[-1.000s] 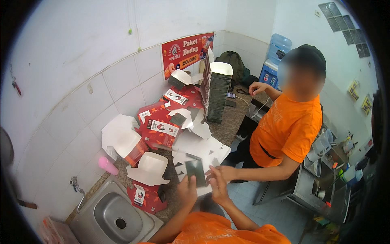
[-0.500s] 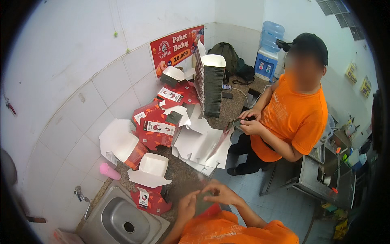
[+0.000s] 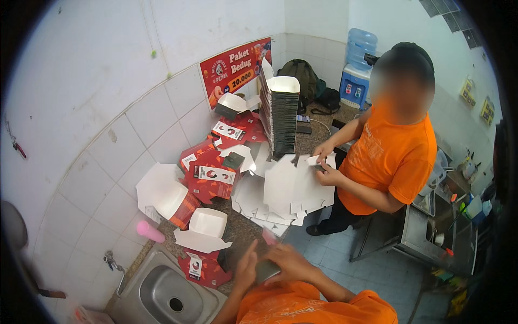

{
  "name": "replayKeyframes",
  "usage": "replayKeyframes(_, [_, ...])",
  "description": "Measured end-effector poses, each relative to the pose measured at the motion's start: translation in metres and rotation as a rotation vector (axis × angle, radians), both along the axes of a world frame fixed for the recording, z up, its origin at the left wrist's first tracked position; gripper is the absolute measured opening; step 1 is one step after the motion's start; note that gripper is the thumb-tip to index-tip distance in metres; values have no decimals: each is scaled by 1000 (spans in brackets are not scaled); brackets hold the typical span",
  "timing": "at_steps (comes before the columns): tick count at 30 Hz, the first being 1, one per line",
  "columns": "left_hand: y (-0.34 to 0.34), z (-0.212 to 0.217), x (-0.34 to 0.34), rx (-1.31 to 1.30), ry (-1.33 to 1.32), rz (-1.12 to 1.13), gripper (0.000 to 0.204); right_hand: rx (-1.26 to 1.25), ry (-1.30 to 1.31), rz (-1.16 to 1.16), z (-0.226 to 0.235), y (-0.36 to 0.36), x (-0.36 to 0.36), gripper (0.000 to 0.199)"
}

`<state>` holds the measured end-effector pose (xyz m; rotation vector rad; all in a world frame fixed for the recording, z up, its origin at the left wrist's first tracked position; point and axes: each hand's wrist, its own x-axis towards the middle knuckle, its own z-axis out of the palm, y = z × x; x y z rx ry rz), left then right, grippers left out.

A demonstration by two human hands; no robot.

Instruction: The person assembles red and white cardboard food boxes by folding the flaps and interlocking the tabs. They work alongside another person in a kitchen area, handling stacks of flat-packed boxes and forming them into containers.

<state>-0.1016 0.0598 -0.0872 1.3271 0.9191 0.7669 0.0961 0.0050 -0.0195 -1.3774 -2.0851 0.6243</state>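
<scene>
Close to my body, a small dark-sided cardboard box [image 3: 265,271] is held between my two hands. My left hand [image 3: 246,269] presses along its left side, fingers long and close together. From the right, my right hand [image 3: 291,263] curls over it. A blurred pinkish-red patch [image 3: 270,236] shows just beyond my fingers; I cannot tell what it is. Left of my hands lie a red printed carton [image 3: 202,271] and an open white-lined box [image 3: 209,222]. Across the counter, a co-worker's hands [image 3: 326,167] hold a white cardboard blank [image 3: 291,183] over a pile of flat white sheets [image 3: 251,197].
A metal sink [image 3: 148,281] and a pink cup [image 3: 150,231] are at the left. Several red cartons [image 3: 210,175] crowd the counter by the wall. Behind them rises a tall stack of nested boxes [image 3: 284,116]. The co-worker [image 3: 394,146] stands at the right.
My right hand has lowered over the dark box, and my left fingers are straighter. The co-worker's blank has turned from edge-on to white side up, nearly flat over the pile.
</scene>
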Motion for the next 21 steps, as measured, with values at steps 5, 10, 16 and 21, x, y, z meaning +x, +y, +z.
replayKeyframes(5, [31, 13, -54, -483, -517, -284, 67, 127, 352, -322, -14, -1, 44, 50])
replayKeyframes(10, [22, 6, -66, -397, -693, -351, 61, 77, 768, -751, -57, 10, 51, 51])
replayKeyframes(16, [25, -23, -65, -129, 9, -179, 46, -310, 468, -791, -111, 10, 40, 52])
replayKeyframes(21, [-1, 23, -42, -397, 283, -216, 36, 294, -37, -485, -81, 20, 30, 46])
